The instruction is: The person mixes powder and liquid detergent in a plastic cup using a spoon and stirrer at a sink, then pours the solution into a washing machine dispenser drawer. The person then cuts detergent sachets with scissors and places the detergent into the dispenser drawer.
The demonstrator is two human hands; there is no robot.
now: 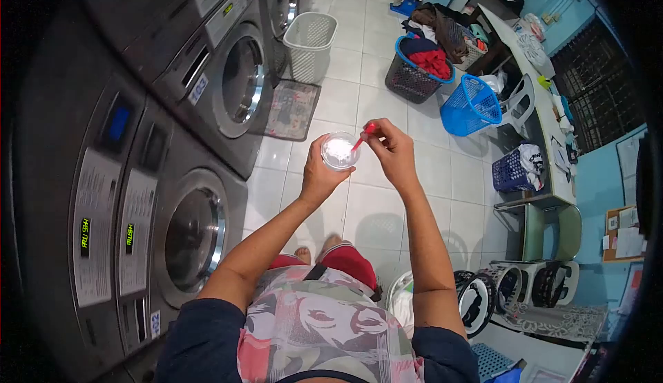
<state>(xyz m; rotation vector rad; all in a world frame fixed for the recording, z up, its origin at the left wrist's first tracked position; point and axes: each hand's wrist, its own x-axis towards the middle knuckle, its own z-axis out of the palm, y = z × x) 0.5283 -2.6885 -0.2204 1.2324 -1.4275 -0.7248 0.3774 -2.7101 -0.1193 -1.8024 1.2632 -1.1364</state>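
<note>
My left hand point(322, 178) is wrapped round a small clear round cup point(338, 164), held up in front of my body. White powder point(337, 149) lies inside it. Between the thumb and fingers of my right hand point(395, 154) is a small red spoon point(358, 144), tilted, with its lower end at the powder on the cup's right side. That lower end is too small to make out clearly.
Dark front-loading machines point(190, 234) line the left. A white basket point(309, 51) stands beyond a floor mat point(293, 109). To the right are a full dark laundry basket point(414, 82), a blue basket point(461, 110) and a long table point(563, 169). More baskets stand near my right elbow.
</note>
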